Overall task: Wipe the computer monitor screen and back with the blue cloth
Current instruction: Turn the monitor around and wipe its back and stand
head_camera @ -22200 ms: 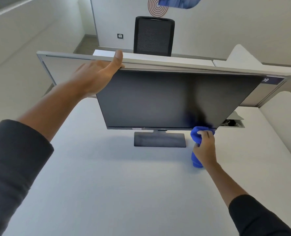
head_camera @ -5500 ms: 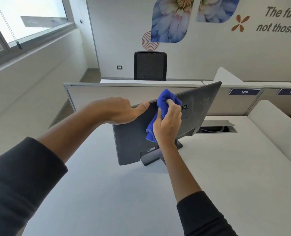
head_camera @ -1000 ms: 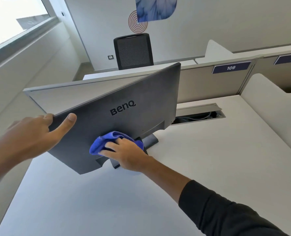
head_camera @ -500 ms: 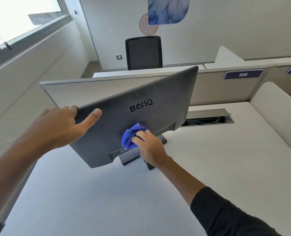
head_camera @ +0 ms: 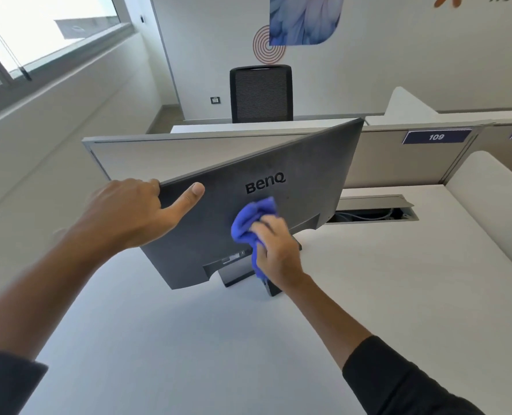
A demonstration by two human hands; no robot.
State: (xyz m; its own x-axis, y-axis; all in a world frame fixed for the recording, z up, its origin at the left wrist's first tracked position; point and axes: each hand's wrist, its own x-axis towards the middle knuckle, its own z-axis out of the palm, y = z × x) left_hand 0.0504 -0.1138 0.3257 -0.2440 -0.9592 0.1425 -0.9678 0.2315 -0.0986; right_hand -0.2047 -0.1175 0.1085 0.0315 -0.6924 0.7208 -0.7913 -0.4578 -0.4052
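One dark grey flat monitor (head_camera: 281, 172), back facing camera, stands on white desk (head_camera: 218, 339), turned at angle. Two hands. Left hand (head_camera: 128, 214) grips monitor's upper left edge, thumb flat along back panel, fingers wrapped over edge. Right hand (head_camera: 275, 250) clutches one bunched blue cloth (head_camera: 248, 223), pressing it to back panel just under logo, above stand neck. One black mesh chair (head_camera: 262, 94) behind grey partition (head_camera: 146, 154). Bare desk surface near and right of monitor; open cable hatch (head_camera: 371, 209) at right rear.
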